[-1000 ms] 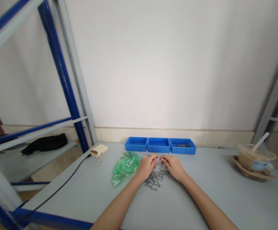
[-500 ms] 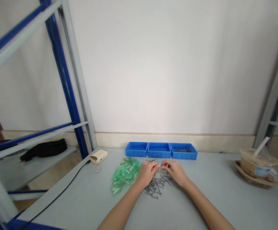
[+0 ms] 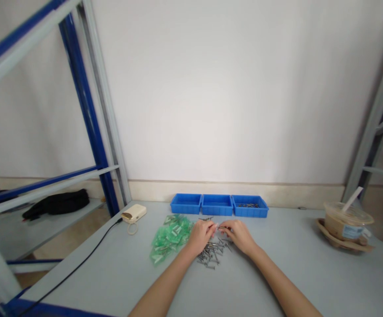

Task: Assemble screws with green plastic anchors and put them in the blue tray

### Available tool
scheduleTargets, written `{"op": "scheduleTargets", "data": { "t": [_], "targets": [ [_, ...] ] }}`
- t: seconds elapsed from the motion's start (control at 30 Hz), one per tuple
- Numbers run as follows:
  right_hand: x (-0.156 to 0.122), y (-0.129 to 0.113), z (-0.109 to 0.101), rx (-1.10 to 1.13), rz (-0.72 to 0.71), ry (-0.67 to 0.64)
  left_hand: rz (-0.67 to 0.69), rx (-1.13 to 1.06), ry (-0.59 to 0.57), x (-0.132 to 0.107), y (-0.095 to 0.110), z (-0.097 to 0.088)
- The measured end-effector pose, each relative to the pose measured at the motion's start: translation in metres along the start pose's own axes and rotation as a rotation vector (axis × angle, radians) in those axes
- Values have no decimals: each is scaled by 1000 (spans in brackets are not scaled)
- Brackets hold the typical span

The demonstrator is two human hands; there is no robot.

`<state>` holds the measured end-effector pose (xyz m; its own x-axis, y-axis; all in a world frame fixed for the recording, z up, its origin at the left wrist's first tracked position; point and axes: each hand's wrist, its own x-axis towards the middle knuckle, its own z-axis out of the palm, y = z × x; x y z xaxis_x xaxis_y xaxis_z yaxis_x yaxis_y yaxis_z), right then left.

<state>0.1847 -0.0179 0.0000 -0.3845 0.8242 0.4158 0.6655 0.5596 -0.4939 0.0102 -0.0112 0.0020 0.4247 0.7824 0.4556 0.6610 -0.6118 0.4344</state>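
Observation:
My left hand (image 3: 200, 237) and my right hand (image 3: 239, 236) meet fingertip to fingertip above a pile of loose metal screws (image 3: 211, 254). The right fingers pinch a thin dark screw (image 3: 223, 227) pointing toward the left hand. Closed together, my left fingertips hold a small pale piece (image 3: 216, 225) too tiny to make out. Left of the hands lies a heap of green plastic bags (image 3: 171, 236) with small parts inside. Behind them three blue bins (image 3: 217, 211) stand in a row; the right one holds some small screws (image 3: 249, 205).
A cream-coloured device (image 3: 134, 213) with a black cable (image 3: 82, 262) lies at the left. On the right, a lidded plastic bowl (image 3: 346, 220) with a spoon sits in a cardboard holder. Metal posts (image 3: 94, 114) frame the table; a wall closes the back.
The view has shifted slightly, so everything sits a little further left and up. Both hands keep their pinch, fingertips still close together over the screws.

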Motion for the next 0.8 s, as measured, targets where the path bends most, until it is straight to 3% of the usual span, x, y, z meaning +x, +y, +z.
{"op": "scheduleTargets", "data": {
  "t": [0.47, 0.67, 0.8],
  "targets": [
    [3, -7, 1, 18, -25, -12, -24, -147, -67, 0, -3, 5],
    [4, -3, 3, -111, 16, -20, -3, -179, 43, 5, -6, -5],
    [17, 14, -21, -105, 47, 56, -22, -124, 120, 9, -13, -17]
  ]
}}
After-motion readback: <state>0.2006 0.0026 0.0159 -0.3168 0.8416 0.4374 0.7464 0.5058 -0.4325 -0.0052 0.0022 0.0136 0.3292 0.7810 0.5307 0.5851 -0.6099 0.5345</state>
